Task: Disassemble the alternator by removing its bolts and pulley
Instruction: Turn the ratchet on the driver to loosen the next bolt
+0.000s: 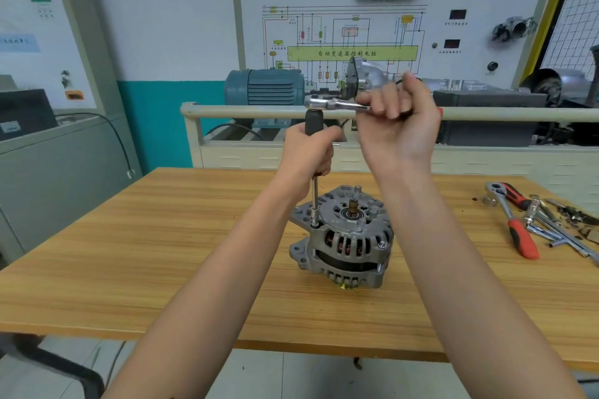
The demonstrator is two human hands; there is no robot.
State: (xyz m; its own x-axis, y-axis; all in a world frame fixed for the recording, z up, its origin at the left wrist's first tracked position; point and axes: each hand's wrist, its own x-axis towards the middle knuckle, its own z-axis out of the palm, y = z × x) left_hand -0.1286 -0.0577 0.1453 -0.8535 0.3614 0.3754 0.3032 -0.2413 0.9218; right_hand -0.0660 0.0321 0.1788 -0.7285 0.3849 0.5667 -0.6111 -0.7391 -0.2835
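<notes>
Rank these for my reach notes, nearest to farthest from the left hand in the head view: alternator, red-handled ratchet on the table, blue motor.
1. Alternator: just below the left hand, mid-table.
2. Blue motor: behind, beyond the table's far edge.
3. Red-handled ratchet: far right on the table.

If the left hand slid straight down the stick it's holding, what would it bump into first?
Probably the alternator. The left hand grips the driver handle, whose shaft runs straight down to a bolt on the alternator's top edge, so the housing there seems first.
</notes>
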